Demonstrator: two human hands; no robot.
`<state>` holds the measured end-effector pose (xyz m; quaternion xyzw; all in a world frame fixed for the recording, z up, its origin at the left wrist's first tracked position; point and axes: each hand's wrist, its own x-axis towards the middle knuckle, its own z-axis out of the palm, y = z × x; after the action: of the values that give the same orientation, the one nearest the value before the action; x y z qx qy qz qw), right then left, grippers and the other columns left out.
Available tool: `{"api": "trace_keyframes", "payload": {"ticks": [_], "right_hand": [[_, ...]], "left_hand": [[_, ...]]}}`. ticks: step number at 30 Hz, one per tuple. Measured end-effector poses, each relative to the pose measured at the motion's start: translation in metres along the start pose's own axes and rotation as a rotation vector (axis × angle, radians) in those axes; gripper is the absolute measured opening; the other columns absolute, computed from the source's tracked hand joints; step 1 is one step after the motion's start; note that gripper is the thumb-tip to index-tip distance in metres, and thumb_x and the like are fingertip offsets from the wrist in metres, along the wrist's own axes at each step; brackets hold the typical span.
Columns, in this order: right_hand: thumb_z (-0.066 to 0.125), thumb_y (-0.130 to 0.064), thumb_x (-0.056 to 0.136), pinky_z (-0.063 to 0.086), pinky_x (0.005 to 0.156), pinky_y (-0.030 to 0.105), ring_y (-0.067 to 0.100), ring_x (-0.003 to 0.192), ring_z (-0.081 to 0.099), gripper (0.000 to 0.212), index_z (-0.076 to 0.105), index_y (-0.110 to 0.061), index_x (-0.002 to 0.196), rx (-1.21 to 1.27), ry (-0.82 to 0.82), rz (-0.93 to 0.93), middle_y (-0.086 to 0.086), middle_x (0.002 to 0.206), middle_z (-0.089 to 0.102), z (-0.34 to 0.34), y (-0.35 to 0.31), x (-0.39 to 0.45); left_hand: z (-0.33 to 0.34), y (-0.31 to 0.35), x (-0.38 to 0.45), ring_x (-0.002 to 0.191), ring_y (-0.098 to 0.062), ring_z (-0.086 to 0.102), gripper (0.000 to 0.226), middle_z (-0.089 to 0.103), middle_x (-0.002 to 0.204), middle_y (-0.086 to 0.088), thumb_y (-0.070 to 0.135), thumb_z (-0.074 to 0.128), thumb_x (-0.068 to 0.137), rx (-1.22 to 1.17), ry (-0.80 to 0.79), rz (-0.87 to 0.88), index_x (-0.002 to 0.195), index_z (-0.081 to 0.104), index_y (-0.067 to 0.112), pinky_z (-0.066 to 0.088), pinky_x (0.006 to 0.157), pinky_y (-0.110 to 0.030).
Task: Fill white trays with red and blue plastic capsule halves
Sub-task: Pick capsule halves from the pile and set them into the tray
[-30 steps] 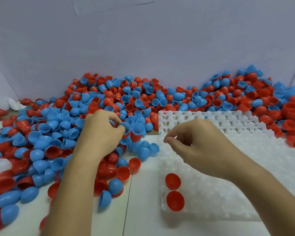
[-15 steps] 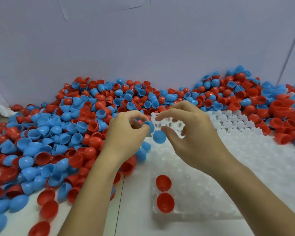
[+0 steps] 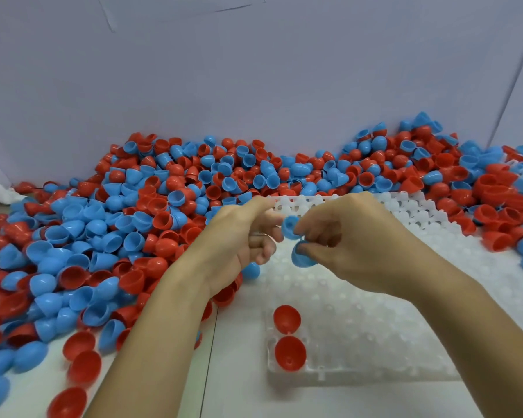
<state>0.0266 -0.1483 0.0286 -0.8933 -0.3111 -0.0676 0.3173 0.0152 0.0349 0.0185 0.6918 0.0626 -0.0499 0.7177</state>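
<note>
Pinching a pair of blue capsule halves point(image 3: 295, 239) above the white tray point(image 3: 375, 312), the right hand point(image 3: 354, 251) had its fingers point(image 3: 307, 229) curled tight on them, one half sitting above the other. The two looked joined, though I could not tell for sure, and my guess was they were held up clear of the pockets so they could be turned or pulled apart before seating. The left hand point(image 3: 239, 239) hovered just beside, fingers loosely curled, fingertips right up at the upper half (whether actually touching it, I could not tell).

Two red capsule halves point(image 3: 288, 337) sat open side up in the near left corner pockets; the remaining pockets looked unfilled, so the job seemed barely begun. A big pile of loose halves point(image 3: 133, 224) crowded the table point(image 3: 233, 372) on the left and along the far wall, spilling against the tray's far edge, a likely nuisance there.
</note>
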Motion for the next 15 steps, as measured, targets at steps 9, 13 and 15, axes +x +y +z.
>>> {"api": "trace_keyframes", "payload": {"ticks": [9, 13, 15], "right_hand": [[0.081, -0.038, 0.079, 0.043, 0.045, 0.008, -0.004, 0.060, 0.064, 0.018, 0.067, -0.033, 0.069, -0.168, -0.512, 0.242, -0.018, 0.064, 0.066, -0.014, -0.018, -0.015], [0.082, -0.035, 0.078, 0.038, 0.041, 0.009, 0.008, 0.058, 0.061, 0.019, 0.065, -0.031, 0.071, -0.224, -0.559, 0.270, -0.014, 0.071, 0.060, -0.005, -0.025, -0.017], [0.083, -0.036, 0.077, 0.038, 0.041, 0.010, 0.008, 0.057, 0.060, 0.018, 0.067, -0.031, 0.072, -0.233, -0.574, 0.265, -0.014, 0.071, 0.061, -0.003, -0.025, -0.019]], "left_hand": [[-0.038, 0.004, 0.006, 0.048, -0.012, 0.051, 0.031, 0.063, 0.064, -0.004, 0.018, 0.053, 0.099, -0.061, 0.369, 0.182, 0.085, 0.075, 0.001, 0.040, 0.042, -0.019], [-0.044, 0.000, 0.006, 0.051, -0.014, 0.052, 0.025, 0.064, 0.066, -0.014, 0.017, 0.061, 0.094, 0.299, 0.442, 0.281, 0.079, 0.076, 0.005, 0.045, 0.048, -0.022], [-0.043, -0.004, 0.005, 0.058, -0.024, 0.057, 0.021, 0.069, 0.074, -0.016, 0.018, 0.064, 0.093, 0.593, 0.419, 0.332, 0.080, 0.076, 0.006, 0.051, 0.056, -0.032]]}}
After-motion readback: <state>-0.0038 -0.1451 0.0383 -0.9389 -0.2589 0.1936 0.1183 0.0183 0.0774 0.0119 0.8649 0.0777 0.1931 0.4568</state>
